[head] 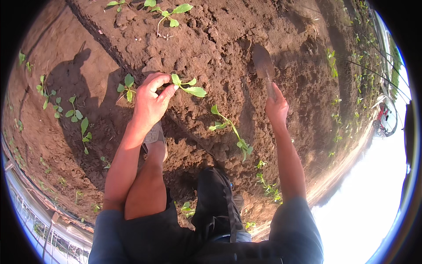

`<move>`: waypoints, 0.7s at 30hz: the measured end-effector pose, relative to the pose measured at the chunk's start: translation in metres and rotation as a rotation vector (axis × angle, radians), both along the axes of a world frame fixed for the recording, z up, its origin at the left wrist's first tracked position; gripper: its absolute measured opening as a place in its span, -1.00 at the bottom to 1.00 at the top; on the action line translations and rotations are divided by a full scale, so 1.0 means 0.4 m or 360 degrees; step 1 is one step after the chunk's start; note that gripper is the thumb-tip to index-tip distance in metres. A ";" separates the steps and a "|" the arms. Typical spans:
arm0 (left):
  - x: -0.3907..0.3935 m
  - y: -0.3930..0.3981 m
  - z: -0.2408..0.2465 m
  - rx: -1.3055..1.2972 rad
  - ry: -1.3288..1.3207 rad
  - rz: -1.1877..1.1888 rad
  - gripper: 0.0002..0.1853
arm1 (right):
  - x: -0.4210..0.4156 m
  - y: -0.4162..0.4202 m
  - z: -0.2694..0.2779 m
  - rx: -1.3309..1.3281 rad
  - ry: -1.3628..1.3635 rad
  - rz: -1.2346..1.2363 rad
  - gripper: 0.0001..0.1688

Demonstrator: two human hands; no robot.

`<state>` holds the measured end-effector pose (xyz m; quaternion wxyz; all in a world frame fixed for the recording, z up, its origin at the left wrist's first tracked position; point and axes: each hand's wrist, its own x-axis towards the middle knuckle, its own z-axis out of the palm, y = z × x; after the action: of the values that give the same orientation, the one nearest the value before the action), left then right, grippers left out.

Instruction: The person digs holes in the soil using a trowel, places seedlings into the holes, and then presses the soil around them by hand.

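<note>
My left hand (148, 97) pinches a leafy green seedling (195, 91) between thumb and forefinger, just over the brown soil (211, 66). Its lower stem and roots cannot be made out. In my right hand (277, 107) is the handle of a garden trowel (263, 62); the dull, soil-stained blade points away from me at the loose ground. Between my arms, a limp seedling (227, 120) lies on the soil, its stem stretching toward another leafy clump (244, 147). Another small seedling (128, 86) shows just left of my left hand.
Far ahead stands a seedling (168, 15). Several more seedlings (74, 110) dot the shaded ground at left, and others (268, 188) lie near my right knee. My shoe (154, 134) rests on the soil under my left wrist. A red bicycle (384, 118) is at the far right.
</note>
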<state>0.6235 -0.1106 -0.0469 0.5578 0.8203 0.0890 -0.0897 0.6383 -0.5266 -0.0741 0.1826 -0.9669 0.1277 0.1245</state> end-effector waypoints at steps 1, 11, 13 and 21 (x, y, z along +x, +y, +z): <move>-0.001 0.002 -0.002 -0.0005 -0.0013 -0.0003 -0.79 | 0.018 0.014 0.031 -0.0074 -0.0051 0.0008 -0.38; 0.000 -0.007 -0.019 0.0004 -0.0196 -0.0005 -0.78 | 0.036 -0.039 0.040 -0.0239 -0.0072 0.0322 -0.29; 0.003 -0.012 -0.009 -0.0001 -0.0120 -0.0003 -0.79 | 0.057 -0.015 0.052 -0.0175 -0.0325 0.0306 -0.30; 0.004 -0.015 0.002 0.0007 -0.0065 -0.0027 -0.81 | 0.072 0.044 0.088 -0.0458 -0.0154 0.0342 -0.28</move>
<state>0.6250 -0.1167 -0.0463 0.5569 0.8239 0.0708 -0.0773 0.6671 -0.5091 -0.0388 0.0339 -0.9959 0.0313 0.0772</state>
